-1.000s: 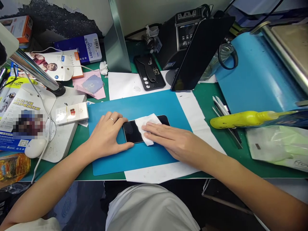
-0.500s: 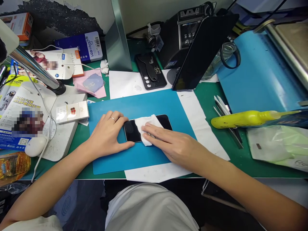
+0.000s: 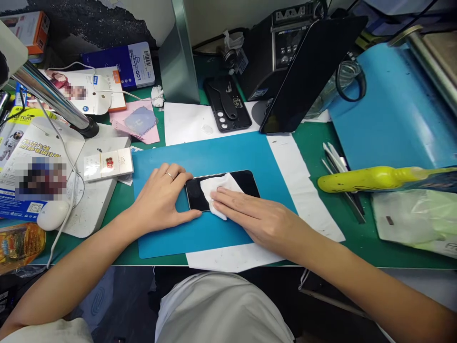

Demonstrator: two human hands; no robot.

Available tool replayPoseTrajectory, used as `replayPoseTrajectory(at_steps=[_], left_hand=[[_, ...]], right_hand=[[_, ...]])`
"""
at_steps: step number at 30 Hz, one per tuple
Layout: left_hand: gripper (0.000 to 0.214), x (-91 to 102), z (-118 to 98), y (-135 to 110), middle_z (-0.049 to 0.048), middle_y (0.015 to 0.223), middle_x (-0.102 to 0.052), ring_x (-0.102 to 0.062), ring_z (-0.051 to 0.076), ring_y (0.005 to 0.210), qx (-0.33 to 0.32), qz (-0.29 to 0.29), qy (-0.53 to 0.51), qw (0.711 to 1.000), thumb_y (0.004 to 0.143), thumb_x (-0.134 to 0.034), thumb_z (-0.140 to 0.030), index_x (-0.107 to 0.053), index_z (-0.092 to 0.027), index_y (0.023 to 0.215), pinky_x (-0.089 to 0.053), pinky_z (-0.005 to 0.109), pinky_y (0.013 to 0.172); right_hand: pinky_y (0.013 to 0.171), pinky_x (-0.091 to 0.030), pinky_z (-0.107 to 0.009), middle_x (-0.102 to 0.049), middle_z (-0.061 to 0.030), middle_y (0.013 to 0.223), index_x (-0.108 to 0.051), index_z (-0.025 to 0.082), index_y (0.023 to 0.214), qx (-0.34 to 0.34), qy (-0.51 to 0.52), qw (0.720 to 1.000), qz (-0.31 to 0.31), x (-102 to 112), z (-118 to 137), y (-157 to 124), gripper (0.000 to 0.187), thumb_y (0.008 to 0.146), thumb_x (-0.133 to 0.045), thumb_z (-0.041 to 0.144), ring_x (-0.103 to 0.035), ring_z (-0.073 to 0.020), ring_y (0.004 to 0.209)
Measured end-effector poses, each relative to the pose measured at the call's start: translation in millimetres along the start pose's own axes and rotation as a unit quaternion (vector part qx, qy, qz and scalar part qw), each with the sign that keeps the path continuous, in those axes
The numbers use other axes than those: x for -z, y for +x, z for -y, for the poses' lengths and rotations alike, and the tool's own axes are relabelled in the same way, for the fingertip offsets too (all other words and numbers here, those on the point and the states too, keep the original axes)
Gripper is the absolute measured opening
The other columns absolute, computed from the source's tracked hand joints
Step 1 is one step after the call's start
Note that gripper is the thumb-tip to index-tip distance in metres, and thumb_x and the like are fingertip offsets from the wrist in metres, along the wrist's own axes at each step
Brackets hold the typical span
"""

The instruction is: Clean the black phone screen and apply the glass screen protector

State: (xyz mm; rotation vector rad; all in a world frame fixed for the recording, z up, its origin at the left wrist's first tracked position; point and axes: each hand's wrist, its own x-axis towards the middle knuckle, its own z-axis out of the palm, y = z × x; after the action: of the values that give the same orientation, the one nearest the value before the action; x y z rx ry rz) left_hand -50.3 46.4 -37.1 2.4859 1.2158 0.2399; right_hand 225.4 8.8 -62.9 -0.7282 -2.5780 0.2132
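Note:
A black phone (image 3: 250, 182) lies screen up on a blue mat (image 3: 214, 152). My left hand (image 3: 160, 197), with a ring on one finger, grips the phone's left end between thumb and fingers. My right hand (image 3: 257, 214) lies flat with its fingers stretched out, pressing a white wipe (image 3: 214, 188) onto the left half of the screen.
White paper sheets (image 3: 307, 200) lie under the mat on a green table. A yellow bottle (image 3: 371, 177) and tweezers (image 3: 342, 176) lie to the right. A black device (image 3: 282, 43), a leaning dark panel (image 3: 310, 76) and a phone case (image 3: 226, 102) stand behind. Boxes (image 3: 107, 164) and packages crowd the left.
My right hand has slid the white wipe a little to the left across the screen. My left hand has kept its hold on the phone.

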Motion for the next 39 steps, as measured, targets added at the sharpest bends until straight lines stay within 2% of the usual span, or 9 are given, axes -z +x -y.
replayPoseTrajectory(at_steps=[4,10,15,19,24,30,36,39], left_hand=[[0.068,-1.0,1,0,0.0147,0.123,-0.062,-0.055,0.031,0.105,-0.001,-0.004,0.000,1.000,0.082,-0.077,-0.060,-0.060,-0.013,0.127,-0.046,0.046,0.088],[0.068,-1.3,0,0,0.0140,0.122,-0.063,-0.055,0.031,0.103,-0.004,-0.001,0.000,1.000,0.082,-0.077,-0.061,-0.060,-0.013,0.127,-0.046,0.045,0.086],[0.069,-2.4,1,-1,0.0142,0.123,-0.063,-0.055,0.031,0.104,-0.006,-0.008,-0.002,1.000,0.082,-0.077,-0.062,-0.059,-0.013,0.127,-0.046,0.045,0.087],[0.069,-2.3,1,-1,0.0141,0.123,-0.063,-0.056,0.031,0.105,-0.004,-0.008,-0.004,1.000,0.081,-0.078,-0.063,-0.059,-0.014,0.127,-0.046,0.045,0.088],[0.068,-1.8,0,-1,0.0135,0.122,-0.063,-0.056,0.031,0.104,-0.004,0.003,-0.004,1.000,0.082,-0.077,-0.063,-0.058,-0.015,0.127,-0.046,0.044,0.085],[0.065,-3.4,1,-2,0.0132,0.122,-0.063,-0.056,0.031,0.104,-0.003,-0.007,-0.005,1.000,0.083,-0.076,-0.062,-0.059,-0.016,0.125,-0.046,0.045,0.085],[0.070,-3.5,0,-3,0.0135,0.122,-0.062,-0.056,0.031,0.103,-0.008,0.000,-0.005,1.000,0.082,-0.078,-0.060,-0.059,-0.012,0.129,-0.045,0.045,0.085],[0.069,-3.1,-1,-2,0.0136,0.121,-0.062,-0.055,0.031,0.103,-0.007,0.003,-0.001,1.000,0.082,-0.079,-0.059,-0.059,-0.011,0.129,-0.045,0.044,0.084]], right_hand=[[0.117,-0.051,-0.041,-0.064,-0.0150,0.144,-0.054,0.011,0.148,-0.022,-0.008,1.000,0.005,2,1,-3,0.057,0.094,-0.051,-0.006,-0.053,-0.0245,0.142],[0.120,-0.048,-0.040,-0.061,-0.0186,0.147,-0.054,0.003,0.145,-0.004,-0.026,1.000,0.009,-7,15,3,0.053,0.093,-0.052,-0.007,-0.048,-0.0257,0.146],[0.116,-0.053,-0.040,-0.065,-0.0210,0.142,-0.059,0.000,0.139,0.000,-0.061,0.998,0.002,-11,21,21,0.045,0.095,-0.054,-0.005,-0.057,-0.0281,0.139],[0.112,-0.056,-0.042,-0.067,-0.0203,0.139,-0.061,0.001,0.136,-0.012,-0.065,0.998,0.009,-6,21,20,0.043,0.094,-0.055,-0.004,-0.063,-0.0299,0.133],[0.108,-0.059,-0.047,-0.068,-0.0215,0.136,-0.060,0.000,0.136,-0.024,-0.077,0.996,0.025,-4,23,16,0.043,0.094,-0.057,-0.003,-0.065,-0.0331,0.129],[0.109,-0.057,-0.048,-0.068,-0.0253,0.133,-0.059,-0.005,0.135,0.001,-0.101,0.995,0.015,-13,24,36,0.043,0.093,-0.061,-0.001,-0.065,-0.0358,0.127],[0.106,-0.058,-0.049,-0.066,-0.0241,0.137,-0.055,-0.002,0.141,-0.014,-0.088,0.996,0.027,-13,22,15,0.049,0.092,-0.059,-0.004,-0.062,-0.0350,0.131],[0.104,-0.059,-0.049,-0.068,-0.0232,0.134,-0.056,-0.001,0.139,-0.017,-0.092,0.995,0.030,-11,21,16,0.047,0.092,-0.056,-0.004,-0.064,-0.0334,0.127]])
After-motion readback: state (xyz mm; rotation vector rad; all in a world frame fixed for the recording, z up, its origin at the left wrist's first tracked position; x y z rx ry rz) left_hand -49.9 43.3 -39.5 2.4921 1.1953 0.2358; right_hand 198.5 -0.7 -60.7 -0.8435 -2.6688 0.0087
